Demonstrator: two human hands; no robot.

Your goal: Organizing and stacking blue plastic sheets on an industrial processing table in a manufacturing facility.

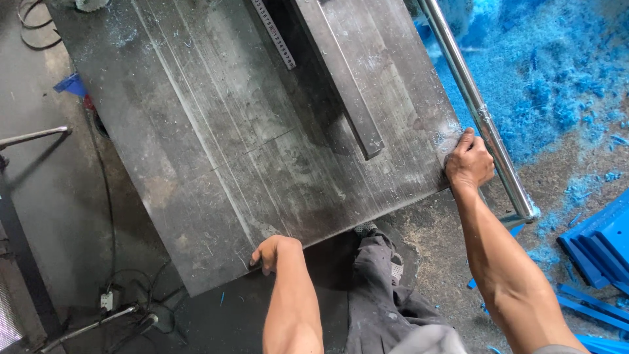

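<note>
1. Grey, scratched steel fills the view: a big flat machine table (216, 131), dusted with blue shavings, tilted across the frame.
2. The left hand (270, 252) is at the near edge of the table, fingers curled over the rim and gripping it.
3. The right hand (469, 162) is up at the table's near right corner, fingers wrapped over the edge, clamped on the plate, just beside a shiny round metal rail (475, 105) that runs along the right side.
4. On the table top, a long dark metal fence bar (341, 78) lies lengthwise, ending short of the near edge.
5. A steel ruler (275, 34) lies further back, to the left of the bar.
6. Right of the rail, heaps of blue plastic shavings (537, 72) cover the floor, with blue plastic strips (599, 249) lower right.
7. Cables (131, 295) trail on the floor at lower left.
</note>
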